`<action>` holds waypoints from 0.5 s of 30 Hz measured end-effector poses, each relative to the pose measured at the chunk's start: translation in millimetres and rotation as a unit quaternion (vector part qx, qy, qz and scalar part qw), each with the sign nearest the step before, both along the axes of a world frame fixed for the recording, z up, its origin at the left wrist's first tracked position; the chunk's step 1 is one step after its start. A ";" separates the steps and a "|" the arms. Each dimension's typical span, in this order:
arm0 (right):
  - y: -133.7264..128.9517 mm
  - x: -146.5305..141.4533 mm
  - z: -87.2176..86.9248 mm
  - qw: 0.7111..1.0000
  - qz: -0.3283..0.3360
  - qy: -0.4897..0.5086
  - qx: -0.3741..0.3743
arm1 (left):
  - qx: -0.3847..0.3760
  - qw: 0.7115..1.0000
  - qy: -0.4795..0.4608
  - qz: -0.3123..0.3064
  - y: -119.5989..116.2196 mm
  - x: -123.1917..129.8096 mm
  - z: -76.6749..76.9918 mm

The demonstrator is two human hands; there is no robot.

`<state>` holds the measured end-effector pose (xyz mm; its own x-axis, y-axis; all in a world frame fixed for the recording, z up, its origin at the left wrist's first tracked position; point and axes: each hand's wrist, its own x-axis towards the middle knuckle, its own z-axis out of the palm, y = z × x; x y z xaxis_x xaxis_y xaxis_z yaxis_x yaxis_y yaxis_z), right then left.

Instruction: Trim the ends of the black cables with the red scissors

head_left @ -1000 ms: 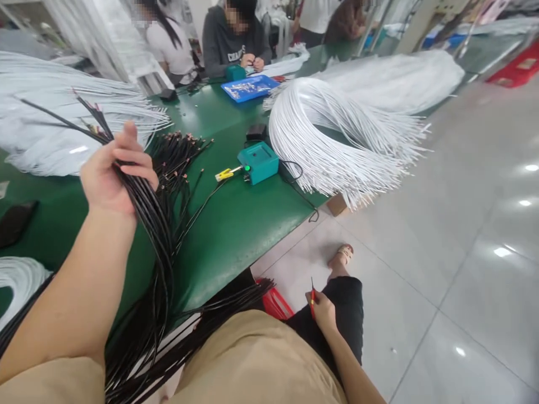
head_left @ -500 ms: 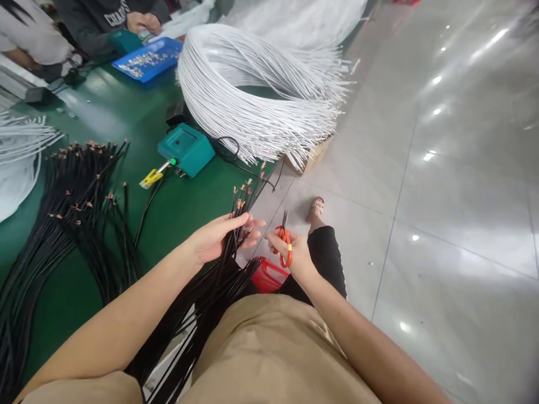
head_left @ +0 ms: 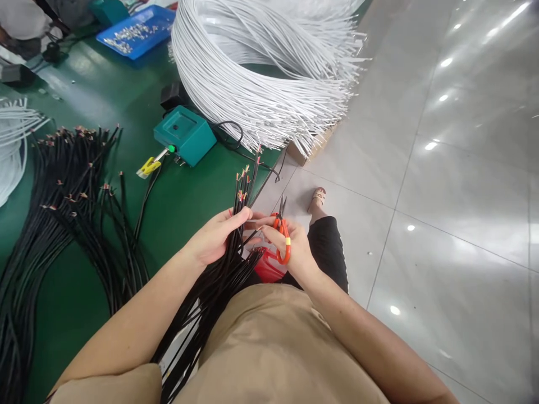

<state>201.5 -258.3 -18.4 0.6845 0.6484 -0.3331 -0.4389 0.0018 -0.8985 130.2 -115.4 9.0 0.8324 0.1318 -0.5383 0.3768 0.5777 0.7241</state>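
Observation:
My left hand [head_left: 221,233] is wrapped round a bundle of black cables [head_left: 236,241], thumb across the front. Their stripped ends, with small coloured wires, point up above the hand. My right hand [head_left: 290,244] holds orange-handled scissors [head_left: 283,238], whose blades point upward and stand slightly apart. The fingertips of my right hand touch or nearly touch a black cable end beside my left fingers. More black cables run down across my lap.
On the green table [head_left: 189,191] lie a large coil of white cables [head_left: 261,106], a teal box [head_left: 185,136] with a yellow clip [head_left: 149,167], a blue tray [head_left: 137,32] of small parts and a pile of black cables [head_left: 63,185]. A red object [head_left: 268,266] is below my hands.
My right hand has moved left with the scissors, and its fingers now meet those of my left hand at the cables. The scissor blades have parted slightly. The view has shifted.

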 end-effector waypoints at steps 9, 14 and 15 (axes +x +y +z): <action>1.5 -3.5 7.7 0.999 0.003 -0.014 -0.047 | 0.254 0.961 -0.033 -0.102 16.5 -9.7 -9.4; 1.1 -2.5 8.2 0.998 0.007 -0.014 -0.062 | 0.239 0.964 -0.029 -0.115 14.7 -9.8 -8.1; 1.3 -2.3 7.8 0.998 0.004 -0.013 -0.063 | 0.224 0.968 -0.026 -0.109 13.8 -9.7 -8.2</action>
<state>199.2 -257.0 -10.6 0.6883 0.6084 -0.3951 -0.4156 -0.1157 -0.9021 120.5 -101.6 0.8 0.8910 0.1600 -0.4248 0.4113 0.1116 0.9047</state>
